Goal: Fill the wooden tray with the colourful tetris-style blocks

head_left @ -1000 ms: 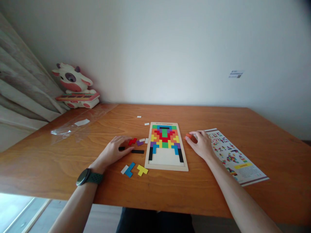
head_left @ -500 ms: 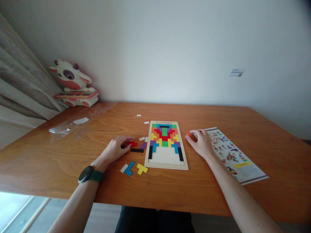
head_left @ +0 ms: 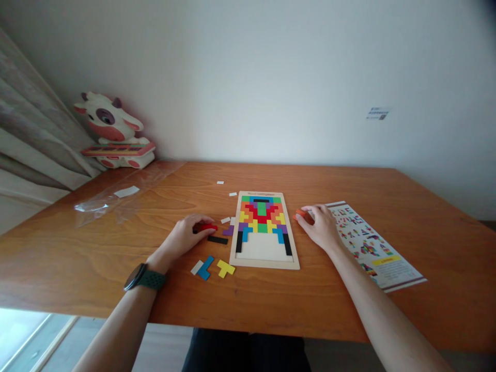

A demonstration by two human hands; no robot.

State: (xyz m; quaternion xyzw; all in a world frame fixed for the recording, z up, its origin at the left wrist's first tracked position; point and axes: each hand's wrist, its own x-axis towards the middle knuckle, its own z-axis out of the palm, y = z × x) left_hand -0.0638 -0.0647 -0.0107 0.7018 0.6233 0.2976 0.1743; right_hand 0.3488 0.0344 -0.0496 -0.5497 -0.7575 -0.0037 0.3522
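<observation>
My left hand (head_left: 188, 232) is closed on a red puzzle piece (head_left: 208, 227) left of the wooden puzzle board (head_left: 267, 264). Part of a dark piece shows under its fingers. Orange puzzle piece (head_left: 300, 213) is pinched in my right hand (head_left: 320, 225), just off the board's right edge. Colourful pieces fill the board's upper part, with pale bare wood (head_left: 265, 247) at the lower middle. Beside the board's left edge lie a purple piece (head_left: 228, 231) and a black bar (head_left: 217, 240). Nearer me are a blue piece (head_left: 205, 268) and a yellow piece (head_left: 225, 268).
A printed pattern sheet (head_left: 382, 253) lies partly under my right forearm. Clear plastic wrapping (head_left: 104, 205) is at the back left, before a toy cow keyboard (head_left: 120, 150). Several white slips (head_left: 233, 194) are scattered around the board's left side. The table (head_left: 271, 305) ends close to my lap.
My left fingers have closed around the red piece, which has shifted slightly. My right hand stays nearly still with the orange piece. The whole view has shifted a little.
</observation>
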